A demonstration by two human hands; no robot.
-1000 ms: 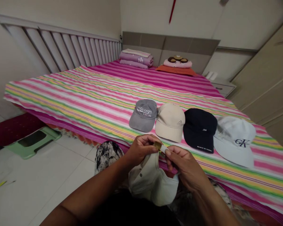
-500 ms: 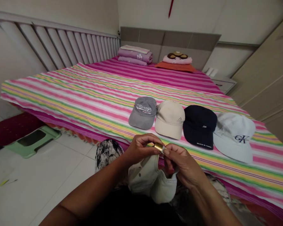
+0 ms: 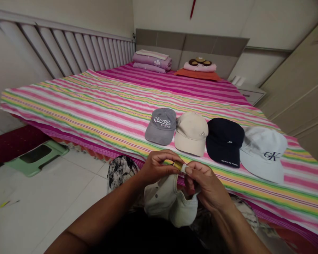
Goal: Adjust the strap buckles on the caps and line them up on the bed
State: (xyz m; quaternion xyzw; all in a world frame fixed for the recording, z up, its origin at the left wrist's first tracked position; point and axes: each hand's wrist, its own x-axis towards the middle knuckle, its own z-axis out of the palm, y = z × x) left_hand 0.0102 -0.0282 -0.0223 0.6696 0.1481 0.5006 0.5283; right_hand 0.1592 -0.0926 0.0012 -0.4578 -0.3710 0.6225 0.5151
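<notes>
A pale, off-white cap (image 3: 159, 201) sits in my lap, its back opening turned up towards me. My left hand (image 3: 160, 165) is closed in a pinch on the gold metal buckle (image 3: 178, 165) of its back strap. Between the thumb and fingers of my right hand (image 3: 202, 178) is the white strap end (image 3: 184, 168), which comes out of the buckle's right side. On the bed in front lie a grey cap (image 3: 161, 127), a beige cap (image 3: 191, 133), a black cap (image 3: 225, 141) and a white cap (image 3: 265, 151), side by side with brims towards me.
A striped sheet (image 3: 82, 106) covers the bed. Folded purple bedding (image 3: 152, 63) and a pink folded item (image 3: 200, 67) rest by the headboard (image 3: 166, 44). A green stool (image 3: 38, 158) stands on the tiled floor at left. A nightstand (image 3: 250, 93) is at the far right.
My right hand has shifted slightly right from the buckle, and more of the white strap end shows between them. My left hand and the caps on the bed stay in place.
</notes>
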